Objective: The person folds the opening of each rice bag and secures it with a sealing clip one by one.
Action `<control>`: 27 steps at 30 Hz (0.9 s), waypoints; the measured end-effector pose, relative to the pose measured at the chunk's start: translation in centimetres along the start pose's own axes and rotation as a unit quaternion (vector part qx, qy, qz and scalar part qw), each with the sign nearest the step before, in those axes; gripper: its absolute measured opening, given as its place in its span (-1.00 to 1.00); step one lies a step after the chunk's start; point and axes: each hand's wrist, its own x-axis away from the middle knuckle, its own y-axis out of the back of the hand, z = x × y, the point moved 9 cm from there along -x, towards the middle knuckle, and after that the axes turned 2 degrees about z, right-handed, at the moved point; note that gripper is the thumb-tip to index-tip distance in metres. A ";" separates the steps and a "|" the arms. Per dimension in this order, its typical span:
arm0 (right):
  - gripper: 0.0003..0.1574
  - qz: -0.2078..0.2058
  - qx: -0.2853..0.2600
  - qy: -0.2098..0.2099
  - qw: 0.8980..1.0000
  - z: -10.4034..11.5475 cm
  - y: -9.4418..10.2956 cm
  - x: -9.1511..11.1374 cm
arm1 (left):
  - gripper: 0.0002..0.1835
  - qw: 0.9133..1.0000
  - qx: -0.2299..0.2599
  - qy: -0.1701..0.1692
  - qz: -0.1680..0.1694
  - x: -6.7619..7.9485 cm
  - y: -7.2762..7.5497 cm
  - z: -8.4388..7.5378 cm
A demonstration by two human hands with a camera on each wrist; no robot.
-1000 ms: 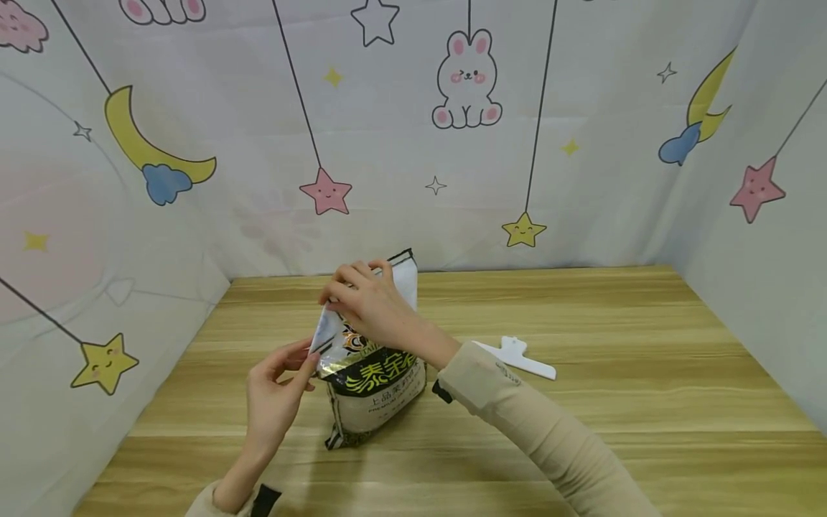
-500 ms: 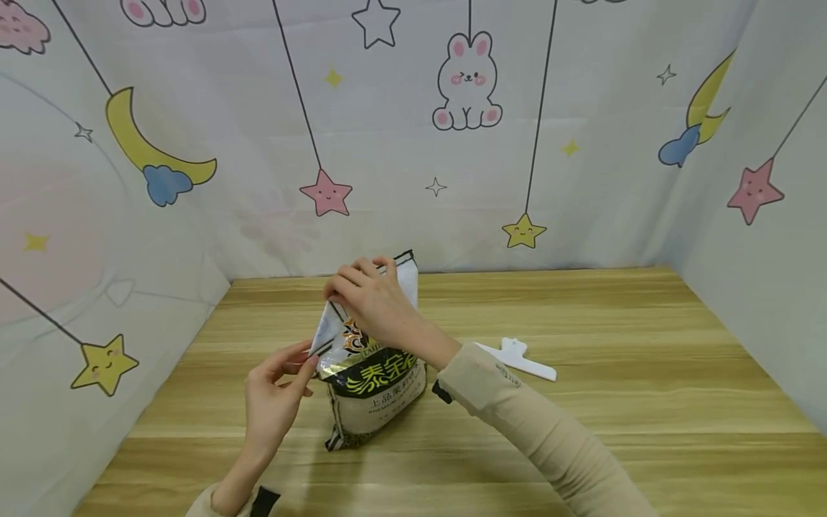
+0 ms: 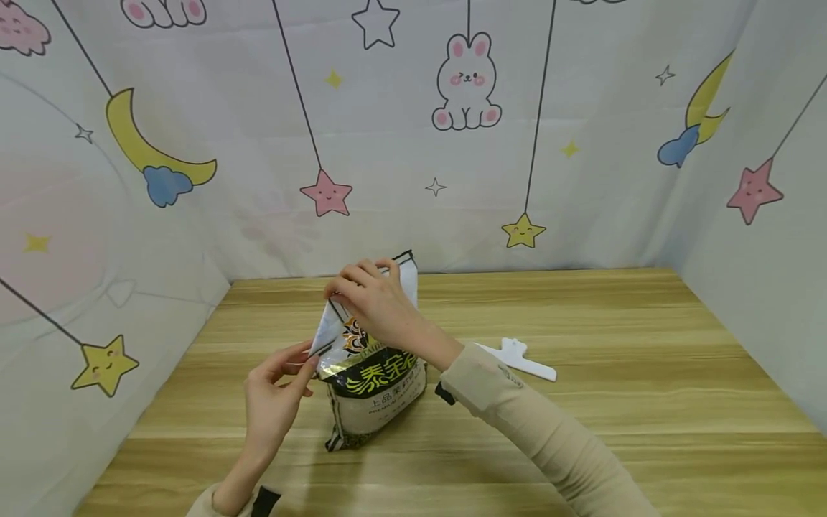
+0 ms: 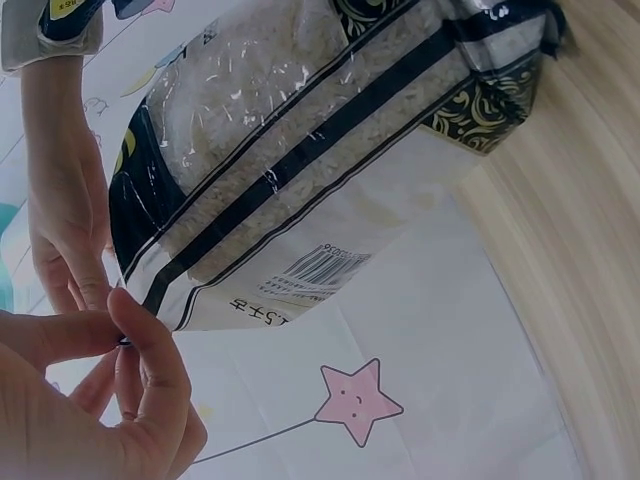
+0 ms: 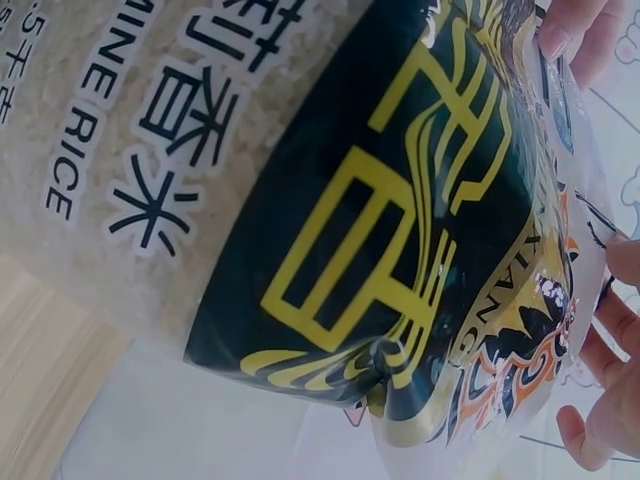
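A plastic bag of rice [image 3: 384, 398] stands on the table with its printed front turned partly to the right. My left hand [image 3: 274, 398] pinches the left edge of the bag's upper part between thumb and fingers. Over the top, my right hand [image 3: 375, 298] grips the upper edge, its fingers bent across it. The left wrist view shows the bag's side with rice grains [image 4: 300, 110] behind clear film, and my left hand [image 4: 120, 380] pinching a corner. In the right wrist view, the fingers of my right hand [image 5: 615, 370] hold the bag's top.
A white bag clip [image 3: 517, 357] lies on the wooden table [image 3: 614, 402], right of the bag and beyond my right sleeve [image 3: 536, 424]. A white curtain [image 3: 388, 122] printed with stars, moons and a rabbit hangs behind and at both sides.
Over the last second my right hand has shifted very slightly to the right along the bag's top edge. The left hand and the bag hold almost still.
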 end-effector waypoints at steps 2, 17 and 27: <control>-0.86 0.001 -0.003 0.001 1.000 0.0 0.0 0.1 | -0.78 1.000 0.000 0.001 0.000 0.0 0.0 0.0; -0.57 -0.003 -0.014 0.015 1.000 0.0 0.4 1.1 | -0.78 1.000 -0.003 0.008 0.001 0.1 0.1 0.0; -0.44 0.008 -0.015 0.010 1.000 -0.4 0.5 1.9 | -0.77 1.000 -0.003 0.012 0.000 0.1 0.0 -0.1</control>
